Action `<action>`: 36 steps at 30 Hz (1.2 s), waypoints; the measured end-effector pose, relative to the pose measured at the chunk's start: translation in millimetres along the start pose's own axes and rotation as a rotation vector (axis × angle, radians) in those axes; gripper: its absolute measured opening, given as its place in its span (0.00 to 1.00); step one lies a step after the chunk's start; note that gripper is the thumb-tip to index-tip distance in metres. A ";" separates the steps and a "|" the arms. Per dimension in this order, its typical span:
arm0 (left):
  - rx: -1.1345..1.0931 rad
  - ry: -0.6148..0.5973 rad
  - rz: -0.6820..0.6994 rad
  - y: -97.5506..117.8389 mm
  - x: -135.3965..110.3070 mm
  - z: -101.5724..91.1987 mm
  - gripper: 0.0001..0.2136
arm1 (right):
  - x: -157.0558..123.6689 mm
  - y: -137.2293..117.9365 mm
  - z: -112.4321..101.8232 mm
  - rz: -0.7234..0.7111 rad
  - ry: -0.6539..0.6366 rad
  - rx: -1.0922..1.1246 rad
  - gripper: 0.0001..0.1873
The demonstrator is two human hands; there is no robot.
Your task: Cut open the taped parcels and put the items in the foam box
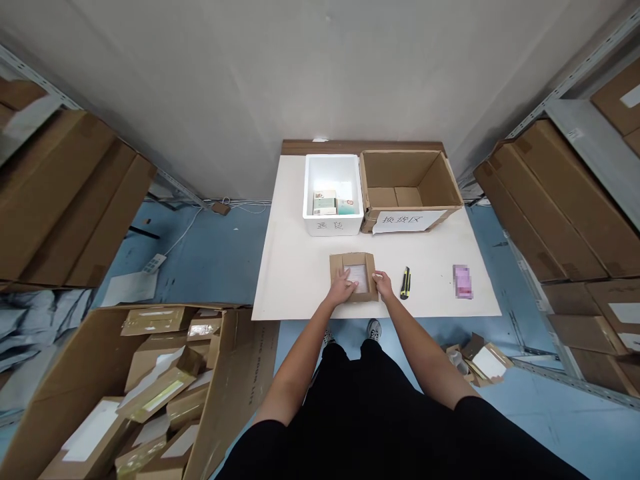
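A small brown cardboard box lies open on the white table near its front edge, with something pale showing inside. My left hand rests on the box's left side, its fingers reaching over the opening and curled on the box's edge. At the box's right front corner, my right hand grips the flap with closed fingers. A yellow and black utility knife lies just right of my right hand.
A white foam bin with small cartons and an open brown carton with a paper label stand at the table's back. A pink item lies at right. A big carton of parcels sits on the floor at left. Shelves of cartons flank both sides.
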State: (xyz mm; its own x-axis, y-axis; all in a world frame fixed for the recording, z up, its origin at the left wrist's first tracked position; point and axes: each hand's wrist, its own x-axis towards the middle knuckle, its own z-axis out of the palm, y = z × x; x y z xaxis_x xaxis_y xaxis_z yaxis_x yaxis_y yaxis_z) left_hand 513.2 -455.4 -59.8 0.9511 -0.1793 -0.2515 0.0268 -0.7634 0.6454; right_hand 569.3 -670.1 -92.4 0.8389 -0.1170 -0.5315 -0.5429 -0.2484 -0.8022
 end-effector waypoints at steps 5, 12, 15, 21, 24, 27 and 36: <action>0.136 -0.052 0.047 -11.0 -35.4 6.3 0.15 | -5.1 3.8 21.9 -0.035 0.116 -0.037 0.26; 0.249 0.103 0.043 -4.0 -53.0 40.7 0.05 | -10.2 -29.7 20.5 -0.576 0.050 -0.752 0.16; 0.235 0.122 0.030 0.3 -49.2 43.9 0.06 | -8.2 -48.0 33.5 -0.709 -0.304 -0.986 0.22; 0.239 0.117 0.017 2.9 -49.0 40.6 0.07 | -8.1 -44.1 52.2 -0.711 -0.387 -1.077 0.38; 0.232 0.125 0.010 4.5 -48.3 42.7 0.08 | -0.1 -44.8 48.3 -0.772 -0.320 -0.978 0.42; 0.217 0.149 0.023 3.5 -48.5 46.4 0.10 | 17.9 -61.3 45.3 -0.695 -0.286 -0.956 0.46; 0.189 0.320 0.003 -41.4 -67.1 31.7 0.07 | 14.1 -91.3 74.3 -0.805 -0.317 -0.969 0.23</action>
State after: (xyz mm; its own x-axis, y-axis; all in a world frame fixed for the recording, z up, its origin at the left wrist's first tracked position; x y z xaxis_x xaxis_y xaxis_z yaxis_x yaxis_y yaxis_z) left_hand 438.5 -431.5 -92.5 1.0000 -0.0010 0.0079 -0.0048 -0.8697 0.4936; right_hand 627.9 -577.6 -46.9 0.7968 0.5870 -0.1431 0.4661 -0.7479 -0.4726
